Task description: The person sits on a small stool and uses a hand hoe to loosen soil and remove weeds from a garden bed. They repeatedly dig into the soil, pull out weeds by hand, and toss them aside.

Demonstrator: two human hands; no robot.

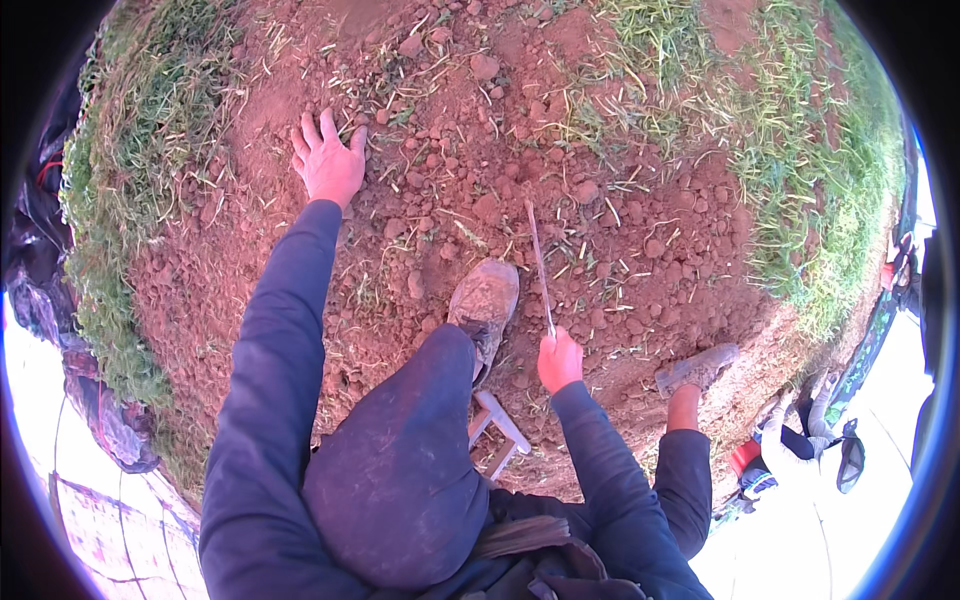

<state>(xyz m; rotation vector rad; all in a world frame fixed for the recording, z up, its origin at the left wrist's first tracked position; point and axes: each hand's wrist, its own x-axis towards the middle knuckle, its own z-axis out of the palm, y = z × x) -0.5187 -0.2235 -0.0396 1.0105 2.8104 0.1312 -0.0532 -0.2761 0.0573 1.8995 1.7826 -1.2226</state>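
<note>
My left hand (330,161) is spread palm down over the reddish soil, holding nothing. Whether it presses on the ground or hovers just above, I cannot tell. In my right hand (561,361) is the near end of a long, thin, soil-stained tool (538,259), perhaps a blade seen edge-on. Its far tip points away from me over the loose clods. Between my hands a dusty lace-up shoe (487,296) rests on the soil (420,247), which is littered with cut stalks and bits of green leaf.
Feathery green plants (150,150) line the left side, and more greenery (817,187) stands at right. A small wooden frame (501,427), perhaps a stool, sits behind my shoe. My other shoe (697,369) is planted at right. Another person (799,435) bends low at lower right. Dark plastic sheeting (45,277) borders the left.
</note>
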